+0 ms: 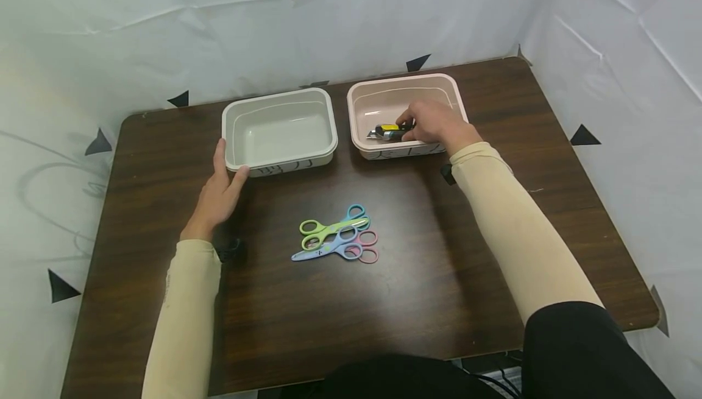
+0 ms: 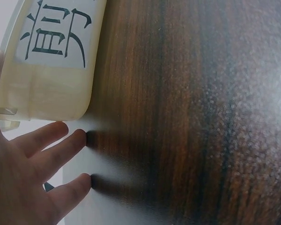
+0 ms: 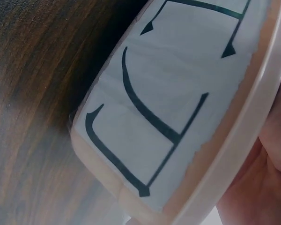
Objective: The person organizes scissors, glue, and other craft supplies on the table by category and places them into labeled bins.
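Observation:
My right hand [image 1: 433, 123] reaches into the pink plastic bin [image 1: 367, 91] at the back right. Its fingers grip the black end of a utility knife [image 1: 390, 128] with yellow, black and silver parts, low in the bin. My left hand [image 1: 216, 200] has its fingers spread at the near left corner of the pale grey-green bin [image 1: 278, 128]. In the head view its thumb touches that bin's rim. The left wrist view shows the fingers [image 2: 68, 145] extended beside the bin's end wall. In the right wrist view the bin's wall hides most of my right hand.
Several pairs of children's scissors [image 1: 334, 237] in green, blue and pink lie in a pile mid-table. Each bin bears a paper label [image 2: 58, 35] with black writing on its near side. White sheeting [image 1: 340, 21] walls in the brown table [image 1: 428, 301].

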`<act>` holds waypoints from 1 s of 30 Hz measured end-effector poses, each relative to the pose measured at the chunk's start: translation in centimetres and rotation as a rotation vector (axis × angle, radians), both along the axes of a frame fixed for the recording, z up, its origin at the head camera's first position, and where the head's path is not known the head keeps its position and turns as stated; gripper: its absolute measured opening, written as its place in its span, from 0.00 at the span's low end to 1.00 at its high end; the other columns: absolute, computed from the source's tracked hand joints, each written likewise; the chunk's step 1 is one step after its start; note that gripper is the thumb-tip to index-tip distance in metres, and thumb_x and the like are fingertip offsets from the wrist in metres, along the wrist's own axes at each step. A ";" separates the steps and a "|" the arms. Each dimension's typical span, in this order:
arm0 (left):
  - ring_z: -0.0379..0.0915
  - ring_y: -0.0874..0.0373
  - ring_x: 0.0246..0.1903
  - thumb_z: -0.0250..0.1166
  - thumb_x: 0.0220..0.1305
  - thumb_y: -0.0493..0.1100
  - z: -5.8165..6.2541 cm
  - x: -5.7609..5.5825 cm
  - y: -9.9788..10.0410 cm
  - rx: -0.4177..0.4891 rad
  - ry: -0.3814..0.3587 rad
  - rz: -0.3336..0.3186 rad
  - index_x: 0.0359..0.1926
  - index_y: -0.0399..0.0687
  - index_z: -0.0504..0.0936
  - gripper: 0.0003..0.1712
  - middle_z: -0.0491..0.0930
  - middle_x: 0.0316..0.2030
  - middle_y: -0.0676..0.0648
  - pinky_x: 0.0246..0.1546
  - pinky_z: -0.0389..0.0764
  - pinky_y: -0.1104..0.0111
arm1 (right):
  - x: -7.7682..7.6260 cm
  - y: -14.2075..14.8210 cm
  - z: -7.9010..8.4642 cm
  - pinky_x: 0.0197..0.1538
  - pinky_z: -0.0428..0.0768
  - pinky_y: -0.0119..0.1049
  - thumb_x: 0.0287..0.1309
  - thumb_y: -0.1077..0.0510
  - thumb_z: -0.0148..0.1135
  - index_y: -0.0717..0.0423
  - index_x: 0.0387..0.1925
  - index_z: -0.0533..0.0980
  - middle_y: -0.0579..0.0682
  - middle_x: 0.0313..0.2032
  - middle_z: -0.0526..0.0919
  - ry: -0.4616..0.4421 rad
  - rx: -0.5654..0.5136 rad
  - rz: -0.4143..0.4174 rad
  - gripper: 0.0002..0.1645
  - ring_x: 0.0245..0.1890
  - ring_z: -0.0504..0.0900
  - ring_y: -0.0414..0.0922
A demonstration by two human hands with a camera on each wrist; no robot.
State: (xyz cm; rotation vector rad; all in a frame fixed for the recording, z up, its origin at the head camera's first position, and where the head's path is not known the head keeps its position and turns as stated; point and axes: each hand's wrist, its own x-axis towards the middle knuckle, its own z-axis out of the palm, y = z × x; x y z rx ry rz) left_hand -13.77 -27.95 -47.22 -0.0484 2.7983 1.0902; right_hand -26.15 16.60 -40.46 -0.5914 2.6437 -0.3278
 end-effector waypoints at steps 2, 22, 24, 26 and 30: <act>0.57 0.32 0.64 0.43 0.66 0.71 0.0 0.0 0.0 0.000 0.013 -0.008 0.70 0.80 0.22 0.45 0.51 0.71 0.35 0.58 0.55 0.35 | 0.0 0.0 0.0 0.53 0.71 0.48 0.57 0.55 0.67 0.52 0.57 0.78 0.55 0.48 0.81 -0.007 -0.002 -0.023 0.24 0.46 0.74 0.51; 0.59 0.32 0.63 0.42 0.67 0.71 0.1 0.0 0.2 -0.001 0.016 -0.007 0.71 0.78 0.22 0.45 0.53 0.71 0.34 0.58 0.56 0.35 | -0.2 0.1 -0.4 0.52 0.71 0.47 0.54 0.58 0.68 0.54 0.53 0.80 0.54 0.44 0.82 -0.023 -0.016 -0.054 0.23 0.44 0.74 0.50; 0.59 0.32 0.63 0.42 0.67 0.71 0.0 0.0 0.2 -0.002 0.014 -0.010 0.71 0.78 0.22 0.45 0.53 0.71 0.34 0.58 0.56 0.35 | -0.2 0.1 -0.4 0.52 0.71 0.46 0.55 0.58 0.68 0.54 0.53 0.80 0.53 0.44 0.82 -0.027 -0.018 -0.065 0.22 0.44 0.74 0.50; 0.59 0.32 0.63 0.42 0.67 0.71 0.0 0.0 0.2 -0.004 0.015 -0.011 0.71 0.77 0.22 0.46 0.53 0.71 0.34 0.58 0.56 0.35 | -0.1 0.2 -0.3 0.52 0.70 0.47 0.55 0.58 0.68 0.54 0.53 0.80 0.53 0.44 0.81 -0.032 -0.020 -0.073 0.22 0.44 0.74 0.50; 0.58 0.33 0.64 0.42 0.66 0.71 0.0 -0.1 0.3 -0.004 0.014 -0.011 0.71 0.76 0.22 0.46 0.53 0.71 0.35 0.58 0.56 0.35 | -0.1 0.2 -0.2 0.52 0.71 0.47 0.56 0.57 0.67 0.54 0.53 0.80 0.53 0.45 0.81 -0.034 -0.021 -0.083 0.21 0.44 0.74 0.50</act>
